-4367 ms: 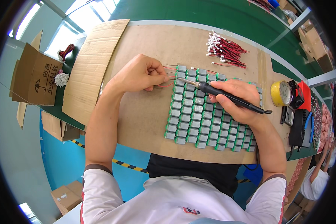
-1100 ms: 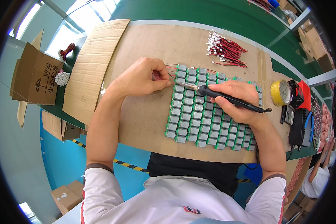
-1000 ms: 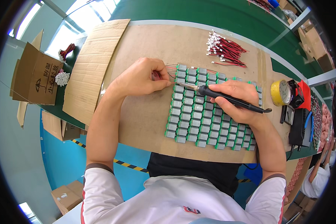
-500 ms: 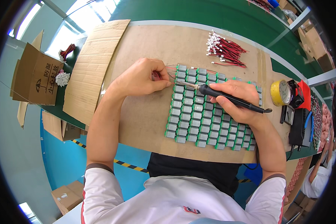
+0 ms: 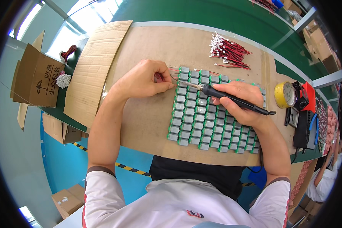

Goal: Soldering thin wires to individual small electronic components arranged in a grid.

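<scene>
A black-handled soldering iron (image 5: 231, 99) is gripped in my right hand (image 5: 244, 99), its metal tip pointing left. The tip meets the left edge of a grid of small grey blocks with green circuit boards (image 5: 198, 118), close to the upper corner. Just left of that edge, the fingers of my left hand (image 5: 150, 78) are pinched on a thin wire beside the iron's tip. Thin red and dark wires (image 5: 173, 68) run between this hand and the upper blocks. My right hand covers part of the grid.
Red-and-black wires with white connectors (image 5: 230, 51) lie in a pile beyond the grid. Yellow tape (image 5: 284, 94) and a black box-shaped unit (image 5: 304, 130) stand at right. A cardboard sheet (image 5: 98, 68) and an open carton (image 5: 40, 78) are at left. Another person's arm (image 5: 324, 169) shows far right.
The soldering iron's tip has shifted very slightly left along the upper blocks. Both hands keep their grips and almost the same places.
</scene>
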Demonstrator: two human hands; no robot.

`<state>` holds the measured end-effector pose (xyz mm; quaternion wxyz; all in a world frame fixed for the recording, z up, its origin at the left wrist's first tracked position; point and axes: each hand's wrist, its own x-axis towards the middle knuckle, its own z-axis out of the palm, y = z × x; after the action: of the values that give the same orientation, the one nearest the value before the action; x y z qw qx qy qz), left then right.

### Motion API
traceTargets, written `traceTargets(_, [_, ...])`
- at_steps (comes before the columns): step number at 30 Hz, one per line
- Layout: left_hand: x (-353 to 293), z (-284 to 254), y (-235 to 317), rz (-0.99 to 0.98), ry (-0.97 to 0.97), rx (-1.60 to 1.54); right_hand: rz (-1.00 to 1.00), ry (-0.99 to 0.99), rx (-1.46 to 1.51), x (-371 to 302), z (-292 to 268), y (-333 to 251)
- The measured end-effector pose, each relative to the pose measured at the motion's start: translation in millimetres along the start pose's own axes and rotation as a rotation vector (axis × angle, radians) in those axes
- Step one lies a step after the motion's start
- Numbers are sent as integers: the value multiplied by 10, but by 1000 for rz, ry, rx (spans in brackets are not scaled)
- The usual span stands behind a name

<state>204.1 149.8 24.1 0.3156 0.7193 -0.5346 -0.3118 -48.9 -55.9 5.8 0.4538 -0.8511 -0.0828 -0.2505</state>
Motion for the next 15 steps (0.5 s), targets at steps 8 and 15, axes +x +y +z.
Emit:
traceTargets(8, [6,7,-5,14,2,-4,69,62,58,-11,-39,-24])
traceTargets(15, [-10,1,-23,12,2,4,127,94,40,-12,-98,-46])
